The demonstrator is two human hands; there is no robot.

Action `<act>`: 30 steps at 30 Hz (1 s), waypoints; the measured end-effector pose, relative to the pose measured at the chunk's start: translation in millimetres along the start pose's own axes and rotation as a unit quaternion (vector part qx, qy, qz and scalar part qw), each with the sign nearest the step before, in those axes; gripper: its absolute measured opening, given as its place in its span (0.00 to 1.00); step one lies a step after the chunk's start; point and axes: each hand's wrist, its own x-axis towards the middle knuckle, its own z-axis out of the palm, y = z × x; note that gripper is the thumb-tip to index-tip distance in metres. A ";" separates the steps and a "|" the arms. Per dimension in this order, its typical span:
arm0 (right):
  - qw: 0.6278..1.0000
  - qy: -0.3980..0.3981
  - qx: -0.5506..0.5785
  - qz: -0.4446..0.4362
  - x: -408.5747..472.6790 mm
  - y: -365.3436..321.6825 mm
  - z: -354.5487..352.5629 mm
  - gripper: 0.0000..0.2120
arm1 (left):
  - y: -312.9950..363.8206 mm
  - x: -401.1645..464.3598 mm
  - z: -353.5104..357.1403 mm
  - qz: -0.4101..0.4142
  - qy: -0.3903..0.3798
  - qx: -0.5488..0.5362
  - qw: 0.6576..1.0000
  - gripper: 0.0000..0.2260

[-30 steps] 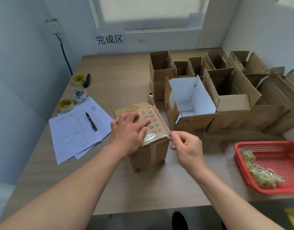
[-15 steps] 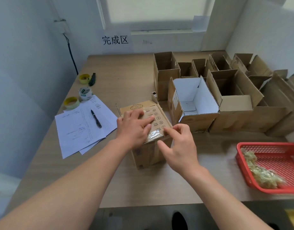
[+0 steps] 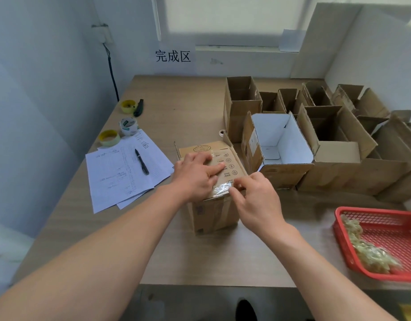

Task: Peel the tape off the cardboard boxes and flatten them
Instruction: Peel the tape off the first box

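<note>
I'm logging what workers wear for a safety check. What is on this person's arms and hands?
Nothing shows on them. The left hand and right hand are bare, without gloves, rings or a watch, and both forearms are uncovered up to the frame edge, so no sleeve is in view.

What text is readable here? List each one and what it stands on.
"完成区": white paper sign on the wall under the window.
Handwriting on the paper sheets: too small to read.
Printed icons and small captions on the taped box: blurred.
Print on the tape roll: unreadable.
</note>
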 end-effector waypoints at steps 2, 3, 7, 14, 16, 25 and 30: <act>1.000 0.010 -0.024 -0.016 -1.4 -1.4 1.7 0.09 | -7.6 -0.3 -6.0 0.011 -0.019 -0.026 0.999 0.19; 0.999 0.011 -0.031 -0.022 -1.2 -2.4 3.0 0.09 | -12.9 -1.0 -9.4 0.017 -0.029 -0.036 0.999 0.19; 0.998 -0.001 -0.061 -0.020 3.6 -8.3 4.6 0.09 | -22.9 -5.7 -10.2 0.044 -0.038 -0.007 0.998 0.21; 0.984 -0.150 -0.050 -0.078 12.7 2.0 -8.6 0.07 | -18.8 -3.2 -3.8 0.053 -0.035 0.010 0.998 0.21; 0.985 -0.161 0.007 -0.064 13.0 4.4 -12.6 0.06 | -17.4 -3.1 -3.3 0.053 -0.037 0.014 0.998 0.21; 0.996 -0.082 0.013 -0.036 3.3 -8.3 0.0 0.12 | -21.3 -5.0 -7.7 0.051 -0.037 -0.009 0.998 0.20; 0.988 -0.103 0.110 -0.035 1.5 -1.4 0.0 0.03 | -27.4 -7.3 -10.8 0.067 -0.038 -0.023 0.997 0.20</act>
